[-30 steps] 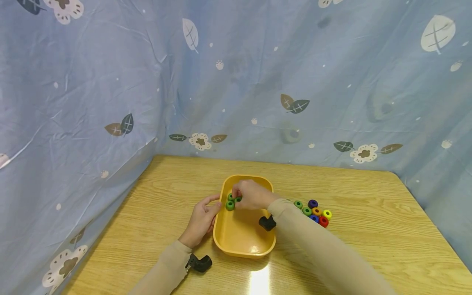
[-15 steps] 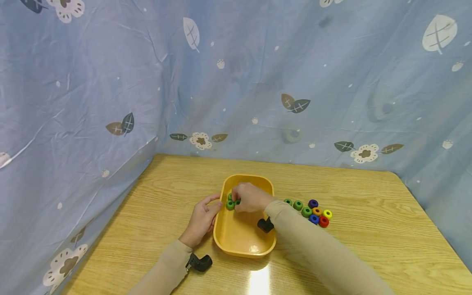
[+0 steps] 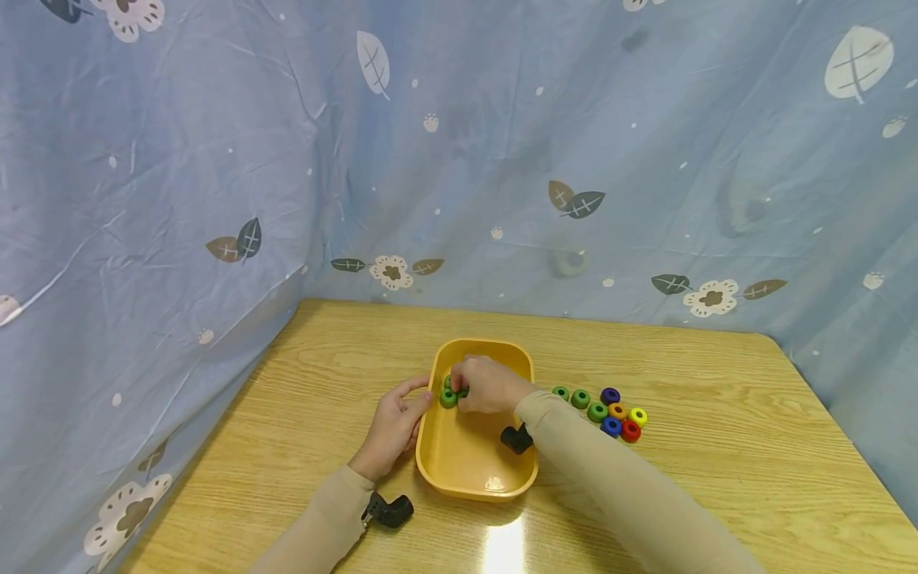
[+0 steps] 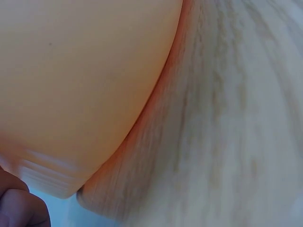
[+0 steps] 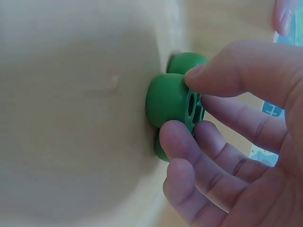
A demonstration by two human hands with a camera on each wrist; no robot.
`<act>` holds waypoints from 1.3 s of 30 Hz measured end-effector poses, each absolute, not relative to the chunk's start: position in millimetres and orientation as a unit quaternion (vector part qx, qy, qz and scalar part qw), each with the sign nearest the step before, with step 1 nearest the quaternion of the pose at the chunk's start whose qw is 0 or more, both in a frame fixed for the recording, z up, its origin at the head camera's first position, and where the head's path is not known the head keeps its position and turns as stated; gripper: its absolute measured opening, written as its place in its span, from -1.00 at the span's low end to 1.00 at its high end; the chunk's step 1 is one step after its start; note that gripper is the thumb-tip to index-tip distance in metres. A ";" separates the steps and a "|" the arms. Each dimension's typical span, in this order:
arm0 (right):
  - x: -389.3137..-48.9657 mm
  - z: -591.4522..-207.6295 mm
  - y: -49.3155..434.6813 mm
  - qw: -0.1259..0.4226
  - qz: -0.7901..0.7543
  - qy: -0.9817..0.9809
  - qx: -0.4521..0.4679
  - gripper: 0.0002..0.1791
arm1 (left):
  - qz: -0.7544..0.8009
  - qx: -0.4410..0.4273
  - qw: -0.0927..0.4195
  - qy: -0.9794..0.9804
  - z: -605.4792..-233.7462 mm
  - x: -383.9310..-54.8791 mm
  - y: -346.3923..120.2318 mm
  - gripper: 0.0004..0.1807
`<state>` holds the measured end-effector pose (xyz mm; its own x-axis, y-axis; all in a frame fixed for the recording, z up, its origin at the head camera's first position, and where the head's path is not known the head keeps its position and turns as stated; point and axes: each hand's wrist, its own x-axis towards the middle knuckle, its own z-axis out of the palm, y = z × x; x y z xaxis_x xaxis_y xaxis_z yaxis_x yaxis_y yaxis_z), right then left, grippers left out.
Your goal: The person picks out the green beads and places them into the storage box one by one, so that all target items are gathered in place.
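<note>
A yellow-orange plastic tray [image 3: 475, 466] stands on the table, with several green ring-shaped beads against its left wall, near the far end. My left hand [image 3: 390, 425] holds the tray's left side, thumb at the rim; in the left wrist view its curled fingers [image 4: 23, 208] are by the tray's outer wall. My right hand [image 3: 489, 384] reaches down inside the tray. The right wrist view has its thumb and a finger pinching one green bead [image 5: 166, 100] from either side. Further green beads, such as one green bead [image 3: 448, 398], sit right beside it, partly hidden by the fingers.
Right of the tray lies a cluster of beads: green [image 3: 597, 412], purple [image 3: 610, 395], orange [image 3: 617, 411], yellow [image 3: 638, 417], blue [image 3: 611, 427] and red [image 3: 631, 431]. My right forearm [image 3: 617, 470] passes close by them. A blue patterned curtain [image 3: 459, 159] hangs behind the wooden table [image 3: 731, 446].
My right hand and sleeve have shifted slightly down and left, uncovering another green bead beside the tray. During the last half second both hands stay almost still.
</note>
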<state>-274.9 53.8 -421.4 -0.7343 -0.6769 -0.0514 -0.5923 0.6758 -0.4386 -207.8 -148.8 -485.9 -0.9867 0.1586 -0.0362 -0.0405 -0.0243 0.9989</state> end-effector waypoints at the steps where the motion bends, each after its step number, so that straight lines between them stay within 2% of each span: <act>1: -274.8 -421.4 53.9 0.103 -0.201 0.909 -0.351 -0.82 | 0.715 0.041 0.070 0.695 -485.9 -207.8 -148.8 -0.53; 15: -273.5 -414.9 58.6 0.103 -0.221 0.908 -0.339 -0.84 | 0.711 0.040 0.069 0.698 -484.4 -206.9 -147.9 -0.53; 25: -270.9 -394.5 77.6 0.084 -0.254 0.912 -0.312 -0.81 | 0.711 0.040 0.065 0.699 -482.7 -206.0 -146.6 -0.52; 33: -264.5 -383.7 95.6 0.053 -0.288 0.899 -0.325 -0.79 | 0.710 0.041 0.062 0.701 -484.0 -206.5 -147.2 -0.53; 39: -254.3 -380.9 110.3 0.053 -0.308 0.900 -0.305 -0.79 | 0.708 0.039 0.061 0.703 -485.7 -206.1 -147.6 -0.51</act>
<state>-254.3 110.3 -380.9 -0.8087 -0.5809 0.0925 -0.5156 0.6243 -0.5869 -206.1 -147.6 -485.7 -0.9895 0.1412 -0.0310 -0.0320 -0.0052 0.9995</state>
